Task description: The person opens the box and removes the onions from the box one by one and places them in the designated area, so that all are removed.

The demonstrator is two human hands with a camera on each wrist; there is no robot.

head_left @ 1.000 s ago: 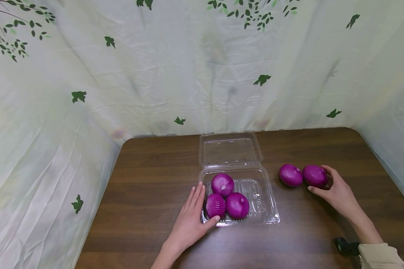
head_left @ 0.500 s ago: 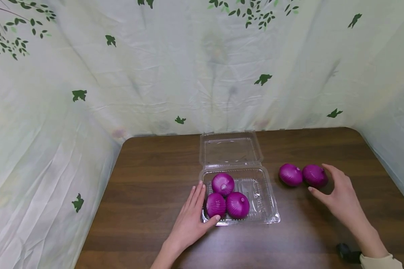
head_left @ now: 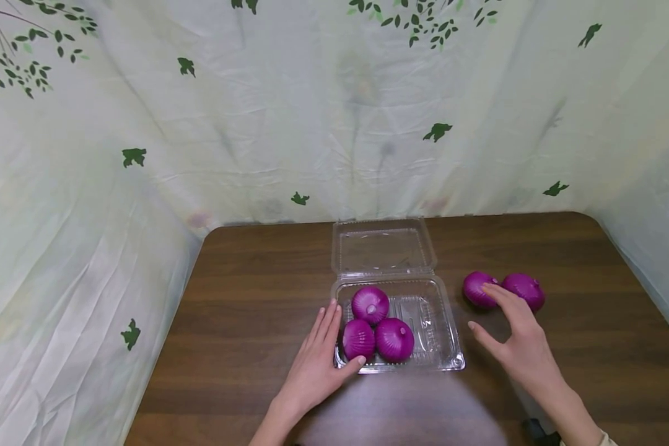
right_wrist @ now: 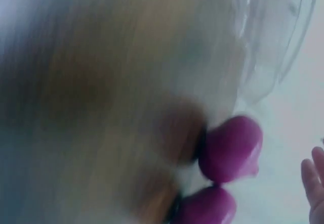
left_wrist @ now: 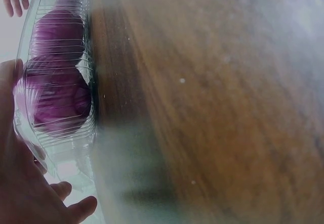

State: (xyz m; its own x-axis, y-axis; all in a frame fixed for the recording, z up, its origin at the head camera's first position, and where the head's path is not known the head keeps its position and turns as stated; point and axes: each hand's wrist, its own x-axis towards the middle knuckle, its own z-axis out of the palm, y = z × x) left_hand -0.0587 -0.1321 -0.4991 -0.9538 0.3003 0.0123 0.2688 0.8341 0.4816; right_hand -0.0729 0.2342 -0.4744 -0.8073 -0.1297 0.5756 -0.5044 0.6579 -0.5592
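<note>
Three purple onions (head_left: pixel 394 340) sit together at the left side of a clear plastic clamshell container (head_left: pixel 443 347), its lid (head_left: pixel 383 248) laid back behind it. My left hand (head_left: pixel 312 368) rests along the container's left edge, fingers extended and thumb over the near left corner. In the left wrist view, onions (left_wrist: pixel 61 102) show through the ribbed wall. On the right, a left onion (head_left: pixel 477 289) and a right onion (head_left: pixel 524 290) lie side by side on the table. My right hand (head_left: pixel 521 347) hovers in front of them, thumb and fingers spread and holding nothing; its fingers partly cover both onions in the head view.
The brown wooden table (head_left: pixel 256 272) has rounded far corners. A pale curtain (head_left: pixel 312 111) with leaf prints hangs behind it and along both sides. A small black device (head_left: pixel 537 430) is at my right wrist.
My right hand has released the right-hand onion and moved left, in front of the pair. The onion stays beside the other one. My left hand keeps its place on the container.
</note>
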